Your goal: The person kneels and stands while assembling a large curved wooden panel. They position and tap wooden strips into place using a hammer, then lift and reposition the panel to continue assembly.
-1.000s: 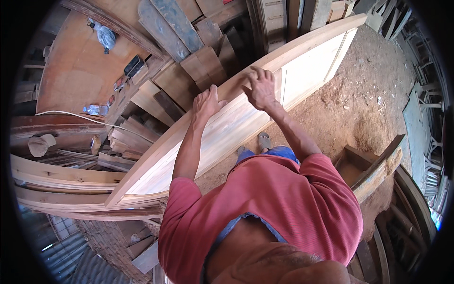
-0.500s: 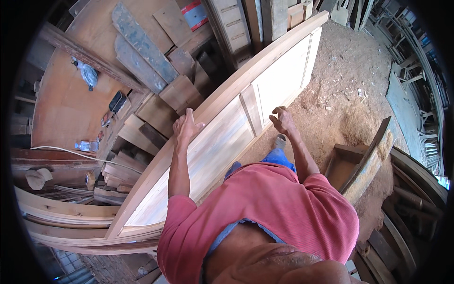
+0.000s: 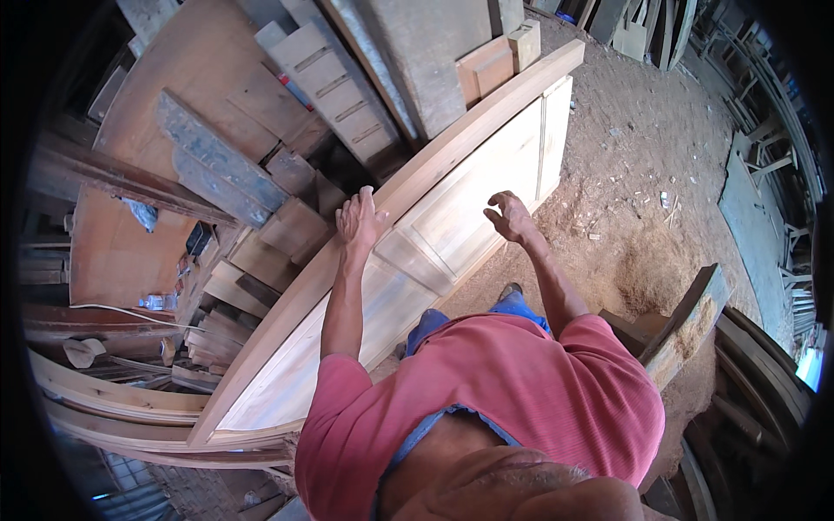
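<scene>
A long panelled wooden door [image 3: 417, 260] of pale bare wood stands on its long edge, running from lower left to upper right in front of me. My left hand [image 3: 360, 221] lies on its upper edge, fingers stretched out and apart over the wood. My right hand [image 3: 511, 217] hovers before the door's pale face, fingers loosely bent and apart, with nothing in them. Whether it touches the panel I cannot tell.
Offcuts and boards [image 3: 261, 260] are stacked behind the door, beside a slotted wooden piece [image 3: 334, 87]. A plastic bottle [image 3: 156, 302] lies at the left. Sawdust [image 3: 651, 269] covers the floor at right, near a sawdust-covered plank [image 3: 686, 330]. Curved timbers [image 3: 113, 391] lie at lower left.
My left hand has shifted up and right along the door's upper edge, fingers more spread. My right hand stays raised near the panel. My feet and the view have shifted.
</scene>
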`<state>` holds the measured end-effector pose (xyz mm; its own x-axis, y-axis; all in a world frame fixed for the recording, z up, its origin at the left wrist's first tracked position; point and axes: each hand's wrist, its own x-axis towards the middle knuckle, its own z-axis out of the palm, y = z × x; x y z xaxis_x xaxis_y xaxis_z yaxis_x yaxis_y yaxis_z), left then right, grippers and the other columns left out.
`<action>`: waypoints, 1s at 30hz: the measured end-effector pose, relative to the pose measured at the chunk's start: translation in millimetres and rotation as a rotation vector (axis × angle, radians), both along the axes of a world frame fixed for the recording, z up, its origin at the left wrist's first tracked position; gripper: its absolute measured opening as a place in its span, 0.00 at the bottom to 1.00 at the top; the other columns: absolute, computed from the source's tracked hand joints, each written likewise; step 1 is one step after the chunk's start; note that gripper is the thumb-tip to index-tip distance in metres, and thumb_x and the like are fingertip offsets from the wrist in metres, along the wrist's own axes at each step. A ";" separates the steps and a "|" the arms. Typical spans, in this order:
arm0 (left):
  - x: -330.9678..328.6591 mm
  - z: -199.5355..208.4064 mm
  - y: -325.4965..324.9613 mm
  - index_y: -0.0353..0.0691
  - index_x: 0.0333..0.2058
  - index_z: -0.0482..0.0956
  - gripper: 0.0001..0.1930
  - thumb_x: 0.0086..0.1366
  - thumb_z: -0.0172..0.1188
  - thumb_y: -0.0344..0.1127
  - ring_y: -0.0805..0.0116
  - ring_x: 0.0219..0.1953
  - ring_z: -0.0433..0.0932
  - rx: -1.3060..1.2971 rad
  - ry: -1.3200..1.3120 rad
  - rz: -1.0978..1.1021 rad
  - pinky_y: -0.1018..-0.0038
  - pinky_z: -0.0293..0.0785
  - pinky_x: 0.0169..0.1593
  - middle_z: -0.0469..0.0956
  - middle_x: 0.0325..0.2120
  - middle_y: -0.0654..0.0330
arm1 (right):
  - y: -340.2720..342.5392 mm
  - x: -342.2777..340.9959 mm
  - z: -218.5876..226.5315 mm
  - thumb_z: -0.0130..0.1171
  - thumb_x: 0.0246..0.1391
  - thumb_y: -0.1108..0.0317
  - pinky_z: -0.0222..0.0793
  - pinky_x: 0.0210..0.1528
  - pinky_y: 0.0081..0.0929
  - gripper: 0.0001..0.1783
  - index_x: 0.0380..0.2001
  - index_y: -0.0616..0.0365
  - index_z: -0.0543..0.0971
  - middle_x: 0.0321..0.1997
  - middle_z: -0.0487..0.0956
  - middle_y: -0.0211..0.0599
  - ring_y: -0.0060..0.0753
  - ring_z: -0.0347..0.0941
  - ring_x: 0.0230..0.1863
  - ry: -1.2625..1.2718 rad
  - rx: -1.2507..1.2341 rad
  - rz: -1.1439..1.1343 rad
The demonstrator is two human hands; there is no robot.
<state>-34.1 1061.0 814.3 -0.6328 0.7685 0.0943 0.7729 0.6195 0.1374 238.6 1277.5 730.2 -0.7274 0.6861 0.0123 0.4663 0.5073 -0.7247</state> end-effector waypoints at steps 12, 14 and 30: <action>21.3 -9.0 156.0 0.40 0.52 0.72 0.27 0.59 0.72 0.45 0.47 0.52 0.79 0.002 -0.034 -0.120 0.48 0.72 0.55 0.81 0.45 0.47 | 122.4 101.6 -35.3 0.64 0.58 0.58 0.76 0.55 0.43 0.21 0.46 0.65 0.83 0.47 0.84 0.56 0.54 0.81 0.51 -0.174 -0.187 -0.313; 29.4 -10.6 165.4 0.39 0.50 0.72 0.27 0.59 0.72 0.46 0.46 0.51 0.79 -0.014 -0.066 -0.098 0.48 0.73 0.54 0.81 0.44 0.45 | 131.3 111.8 -43.2 0.63 0.59 0.55 0.76 0.55 0.40 0.23 0.46 0.66 0.84 0.47 0.84 0.57 0.53 0.82 0.50 -0.204 -0.168 -0.287; 74.1 13.2 224.6 0.35 0.50 0.74 0.34 0.53 0.75 0.54 0.45 0.54 0.72 -0.187 -0.015 0.394 0.49 0.63 0.59 0.77 0.47 0.44 | 516.2 71.3 -89.9 0.53 0.58 0.25 0.54 0.68 0.52 0.53 0.75 0.50 0.59 0.77 0.62 0.46 0.52 0.63 0.68 0.462 -0.727 -0.391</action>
